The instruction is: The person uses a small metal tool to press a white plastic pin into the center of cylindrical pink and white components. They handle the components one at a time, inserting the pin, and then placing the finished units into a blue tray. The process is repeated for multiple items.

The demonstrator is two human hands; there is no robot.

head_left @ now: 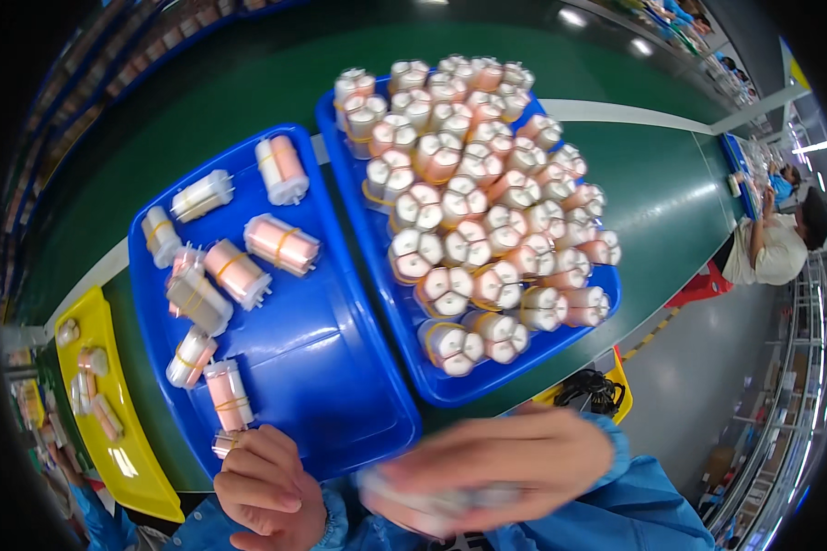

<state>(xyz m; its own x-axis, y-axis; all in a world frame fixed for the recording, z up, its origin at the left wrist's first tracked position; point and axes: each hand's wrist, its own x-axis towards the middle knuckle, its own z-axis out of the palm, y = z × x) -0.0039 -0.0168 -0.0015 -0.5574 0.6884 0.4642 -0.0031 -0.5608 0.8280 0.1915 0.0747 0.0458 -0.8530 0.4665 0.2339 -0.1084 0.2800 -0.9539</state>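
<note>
My right hand (pixel 515 464), smeared by motion, is closed around a whitish cylindrical bundle (pixel 436 510) low in front of my body. To its left, at the near edge of a blue tray (pixel 326 367), my left hand (pixel 271 487) has its fingers curled; whatever they may hold is hidden. Just beyond those fingers shows the end of a small bundle (pixel 227 443), partly covered by the hand. Several pink and white bundles with yellow rubber bands lie loosely in this tray, among them one bundle (pixel 228 395) close to my left hand.
A second blue tray (pixel 450 393) on the right is packed with upright banded bundles (pixel 469 243). At far left stands a yellow tray (pixel 147 477) with a few pieces. The green table (pixel 652 193) runs underneath. Black cables (pixel 597 390) lie in a yellow container. A co-worker (pixel 776 248) sits at right.
</note>
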